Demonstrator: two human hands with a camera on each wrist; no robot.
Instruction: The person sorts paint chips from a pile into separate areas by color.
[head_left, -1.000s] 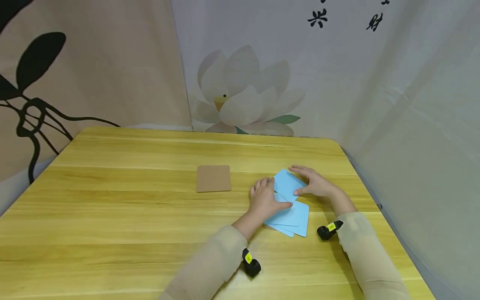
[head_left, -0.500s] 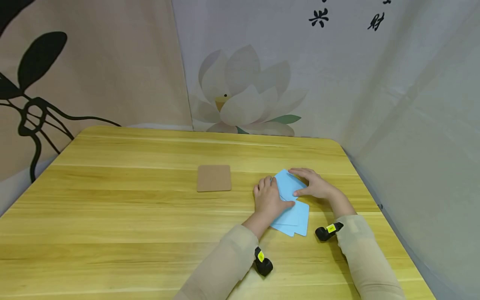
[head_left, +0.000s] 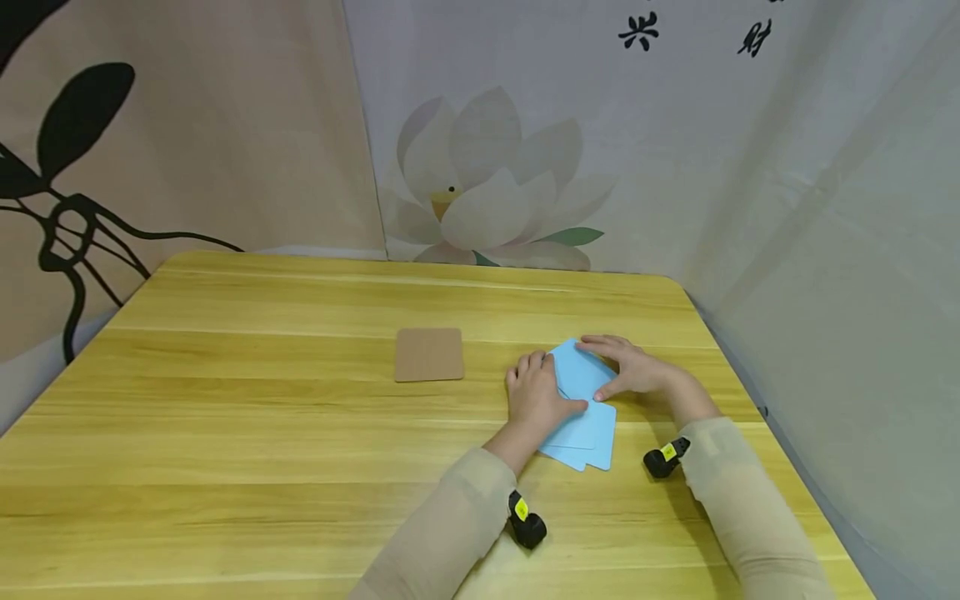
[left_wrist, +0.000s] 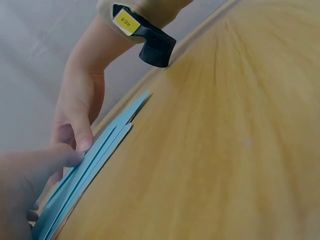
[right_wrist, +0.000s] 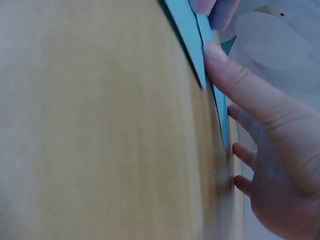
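We see the left hand's (head_left: 534, 398) thumb and fingers set wide apart, the thumb over the blue cards (head_left: 581, 375) and the other fingertips along their left edge. The right hand's (head_left: 636, 371) thumb and fingers are also spread wide: in the head view the thumb is at the right side of the farther card and the fingertips are by its far corner. We cannot tell how firmly either hand presses.

Between the two hands, the blue cards lie overlapping in a loose, uneven pile right of the table's middle, the farther one turned at an angle to those nearer us. From the left wrist we notice a thin brown edge beneath the blue.

Well to the left of both hands, a brown square (head_left: 429, 355) lies flat on the wooden table (head_left: 262, 417). Pale sleeves (head_left: 750, 500) cover the forearms, and behind the table we see a cloth backdrop (head_left: 795, 183) printed with a pale flower (head_left: 495, 192).
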